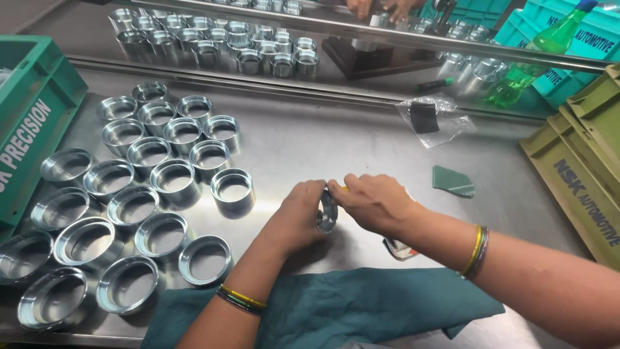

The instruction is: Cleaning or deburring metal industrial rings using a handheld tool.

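Observation:
My left hand (298, 216) and my right hand (373, 201) meet at the middle of the steel table (323, 139). Between them they hold one shiny metal ring (327, 212), tilted on its edge. The left fingers wrap its left side; the right fingers pinch its upper right rim. A yellow object peeks out above my right hand, mostly hidden. Several similar metal rings (155, 187) stand in rows to the left. A dark green cloth (361, 307) lies under my forearms at the table's front edge.
A green crate (29, 123) stands at the far left, an olive crate (581, 174) at the right. A plastic bag (434, 119) and a green scrap (453, 181) lie behind my hands. More rings (219, 39), a green bottle (536, 55) and another person's hands (381, 8) are beyond the rail.

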